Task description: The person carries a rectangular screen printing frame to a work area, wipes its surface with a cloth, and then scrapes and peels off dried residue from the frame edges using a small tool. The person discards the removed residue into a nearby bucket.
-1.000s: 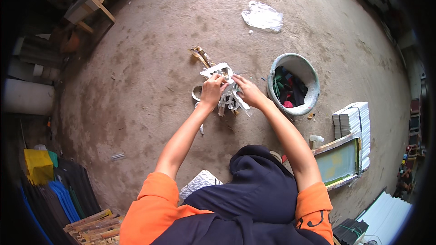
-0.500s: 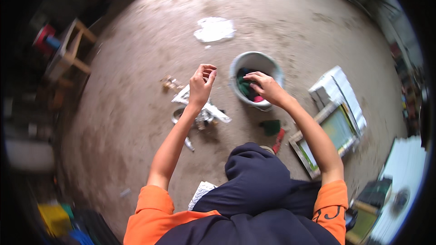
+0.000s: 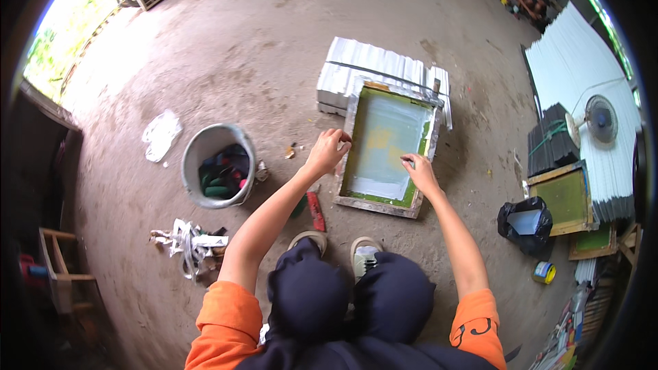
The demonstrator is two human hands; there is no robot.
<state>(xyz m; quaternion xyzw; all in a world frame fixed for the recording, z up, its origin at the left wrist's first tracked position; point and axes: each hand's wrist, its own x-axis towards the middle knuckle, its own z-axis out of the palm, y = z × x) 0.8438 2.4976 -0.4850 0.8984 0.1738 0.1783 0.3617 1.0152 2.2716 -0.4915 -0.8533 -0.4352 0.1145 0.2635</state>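
Note:
A wooden-framed screen point(image 3: 387, 138) with pale mesh and a green border leans on a strapped stack of white sheets point(image 3: 384, 62). My left hand point(image 3: 329, 153) is at the screen's left rail, its fingers loosely bent and the thumb a little apart, with nothing seen in it. Over the right part of the mesh is my right hand point(image 3: 420, 173), thumb and fingertips drawn together. Whatever may be between them is too small to make out. Whether either hand touches the screen I cannot tell.
Left of the screen stands a grey bucket point(image 3: 190, 179) with dark and coloured cloths inside. A red-handled tool point(image 3: 316, 211) lies by my feet. White scraps point(image 3: 188, 245) litter the floor. At right are a black bag point(image 3: 510, 219), a yellow jar point(image 3: 545, 272) and a fan point(image 3: 602, 120).
My view has turned to the right. My right hand has left the bucket, and both hands are now at the framed screen.

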